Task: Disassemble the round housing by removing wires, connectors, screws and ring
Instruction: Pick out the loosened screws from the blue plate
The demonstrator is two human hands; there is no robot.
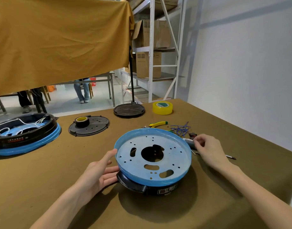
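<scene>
The round housing (152, 164) lies in front of me, a blue-filmed perforated plate with a raised rim on a black base. My left hand (100, 172) rests open against its left side, thumb on the rim and fingers straight toward the black base. My right hand (208, 149) is at the housing's right edge with fingers curled over a small grey tool (189, 142); whether they grip it I cannot tell. A tangle of blue wires (180, 129) and a small black connector (192, 135) lie just behind that hand.
A second housing (24, 138) with white wires stands at far left. A black cover (90, 128) carries a black tape roll (81, 121). Further back are a round black base (129, 110), yellow tape (162, 107), yellow pliers (157, 124) and a metal rod (230, 157).
</scene>
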